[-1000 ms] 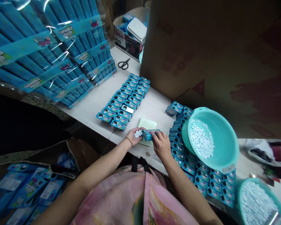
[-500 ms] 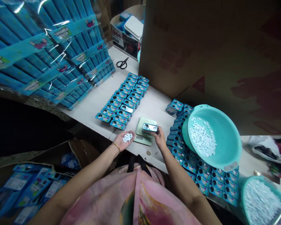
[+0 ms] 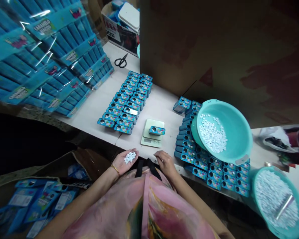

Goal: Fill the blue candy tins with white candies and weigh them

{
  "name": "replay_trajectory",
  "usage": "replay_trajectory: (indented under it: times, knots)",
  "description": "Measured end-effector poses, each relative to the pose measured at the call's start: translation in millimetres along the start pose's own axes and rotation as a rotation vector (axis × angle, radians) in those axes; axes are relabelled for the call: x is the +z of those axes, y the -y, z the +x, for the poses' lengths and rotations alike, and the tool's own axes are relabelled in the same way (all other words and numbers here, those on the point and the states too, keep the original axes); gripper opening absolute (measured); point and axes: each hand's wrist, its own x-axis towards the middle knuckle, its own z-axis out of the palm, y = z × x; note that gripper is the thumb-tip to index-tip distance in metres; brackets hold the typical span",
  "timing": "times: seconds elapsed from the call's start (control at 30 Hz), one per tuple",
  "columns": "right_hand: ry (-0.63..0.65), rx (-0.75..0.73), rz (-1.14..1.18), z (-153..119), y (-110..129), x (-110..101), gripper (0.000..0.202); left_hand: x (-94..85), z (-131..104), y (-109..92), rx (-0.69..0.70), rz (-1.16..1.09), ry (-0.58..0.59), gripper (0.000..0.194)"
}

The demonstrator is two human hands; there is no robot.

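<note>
My left hand (image 3: 121, 162) is palm up near the table's front edge, cupped under a small heap of white candies (image 3: 130, 157). Just right of it, my right hand (image 3: 165, 161) hovers by the edge with loosely bent fingers; a gap shows below the index finger and nothing is visible in it. Beyond both hands a blue candy box (image 3: 157, 130) stands on the pale green kitchen scale (image 3: 147, 133), touched by neither hand. The scale's display is too small to read.
Rows of blue boxes (image 3: 122, 96) stand on the left; more (image 3: 186, 151) crowd the right. A turquoise basin (image 3: 239, 132) with candies rests over some. Another candy-filled basin (image 3: 296, 212) holds a metal scoop (image 3: 284, 206). Scissors (image 3: 121, 61) lie farther back. A large cardboard box (image 3: 189, 49) blocks behind.
My right hand has let go of the blue box on the scale and drawn back toward me. My left hand has come slightly closer with the candies. The view has shifted a little.
</note>
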Motion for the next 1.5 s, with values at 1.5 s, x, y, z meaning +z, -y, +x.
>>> replay_trajectory:
  times: [1.5]
  knots:
    - [0.116,-0.481,-0.506,176,115,122,0.015,-41.2,17,-157,0.412,-0.113,-0.168,0.016]
